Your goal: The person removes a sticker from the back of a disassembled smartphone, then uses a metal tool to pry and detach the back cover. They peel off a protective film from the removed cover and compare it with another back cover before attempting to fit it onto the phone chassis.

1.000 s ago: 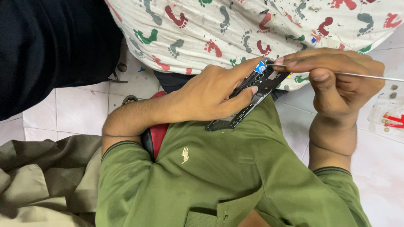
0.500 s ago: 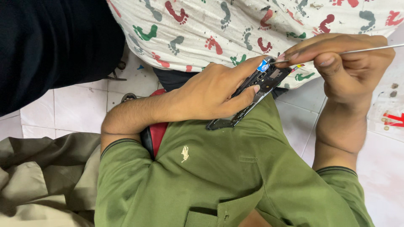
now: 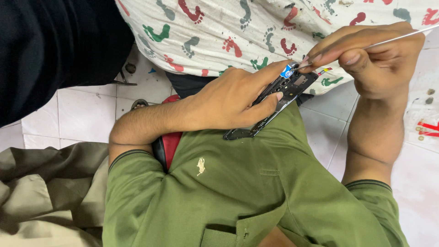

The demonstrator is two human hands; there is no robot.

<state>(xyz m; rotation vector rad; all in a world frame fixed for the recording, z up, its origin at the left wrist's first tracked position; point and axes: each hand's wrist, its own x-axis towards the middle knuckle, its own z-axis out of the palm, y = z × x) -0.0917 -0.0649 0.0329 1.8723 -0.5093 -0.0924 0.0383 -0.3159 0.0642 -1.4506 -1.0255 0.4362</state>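
Note:
My left hand grips an opened black phone body, its circuit side up and tilted, held above my green shirt. My right hand pinches a thin metal tool whose tip meets the upper end of the phone, next to a small blue part. The tool's shaft runs up and to the right, out past my fingers.
A white cloth with coloured footprint marks lies behind the hands. A dark garment fills the upper left and olive fabric the lower left. White floor tiles show between; small red parts lie at right.
Both hands and the phone have shifted slightly up and to the right. The tool now slants upward instead of lying level, with its tip still at the phone's top end.

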